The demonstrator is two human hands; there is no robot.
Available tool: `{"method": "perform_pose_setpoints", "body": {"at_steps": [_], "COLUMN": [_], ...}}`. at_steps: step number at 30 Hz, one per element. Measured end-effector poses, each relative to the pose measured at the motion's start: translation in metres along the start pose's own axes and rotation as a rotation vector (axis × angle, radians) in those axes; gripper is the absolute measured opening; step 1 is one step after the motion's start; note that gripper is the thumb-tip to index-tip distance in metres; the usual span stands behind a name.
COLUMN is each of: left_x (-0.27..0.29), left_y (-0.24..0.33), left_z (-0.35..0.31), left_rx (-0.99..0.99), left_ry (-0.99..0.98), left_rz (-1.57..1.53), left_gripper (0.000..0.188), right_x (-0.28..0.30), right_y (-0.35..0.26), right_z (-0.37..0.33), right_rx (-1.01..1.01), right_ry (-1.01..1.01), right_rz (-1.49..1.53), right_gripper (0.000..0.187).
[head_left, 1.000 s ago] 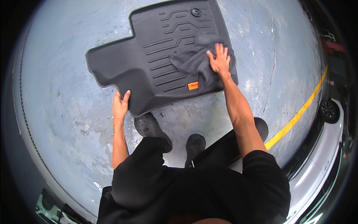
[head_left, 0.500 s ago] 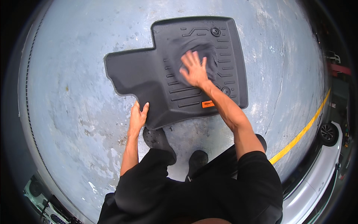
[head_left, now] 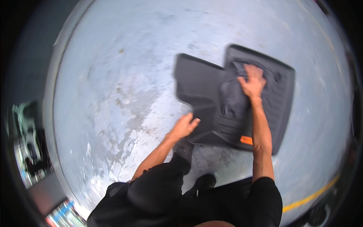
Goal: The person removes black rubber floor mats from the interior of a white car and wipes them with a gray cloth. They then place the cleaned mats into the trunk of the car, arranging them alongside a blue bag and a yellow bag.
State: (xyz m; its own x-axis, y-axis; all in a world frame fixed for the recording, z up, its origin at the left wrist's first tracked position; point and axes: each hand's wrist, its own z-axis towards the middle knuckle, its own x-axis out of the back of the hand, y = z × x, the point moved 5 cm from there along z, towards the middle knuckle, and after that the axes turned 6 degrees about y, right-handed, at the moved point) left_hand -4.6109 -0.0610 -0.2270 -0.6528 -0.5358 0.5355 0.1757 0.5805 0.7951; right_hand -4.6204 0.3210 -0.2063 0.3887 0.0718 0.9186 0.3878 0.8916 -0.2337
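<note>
A black moulded car floor mat [head_left: 198, 77], with a ribbed panel and a side wing, is tilted in front of me above the floor. My left hand [head_left: 184, 125] grips its near left edge, thumb on top and fingers hidden under it. On the ribbed panel lies a crumpled dark cloth [head_left: 233, 96]. My right hand [head_left: 253, 81] rests flat on that cloth, thumb apart, the other fingers blurred. An orange label [head_left: 246, 140] shows at the mat's near edge, beside my right forearm.
Below the mat are my dark shoes [head_left: 204, 181] on a worn grey-blue floor [head_left: 121, 75]. A yellow line [head_left: 312, 196] crosses the lower right, near a dark wheel [head_left: 318, 215]. Blurred objects [head_left: 30, 151] stand at the far left.
The view has turned, and the mat now sits farther right in it. My right hand and the cloth have moved toward the mat's far edge. My left hand keeps its edge grip.
</note>
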Motion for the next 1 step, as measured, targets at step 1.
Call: {"method": "perform_pose_setpoints", "body": {"at_steps": [1], "left_x": [0.0122], "left_y": [0.0329], "left_z": [0.0128], "left_rx": [0.093], "left_ry": [-0.209], "left_rz": [0.129], "left_gripper": [0.04], "right_x": [-0.024], "right_y": [-0.035], "right_z": [0.0273], "right_rx": [0.044], "right_ry": [0.02], "right_rz": [0.062], "right_gripper": [0.064]}}
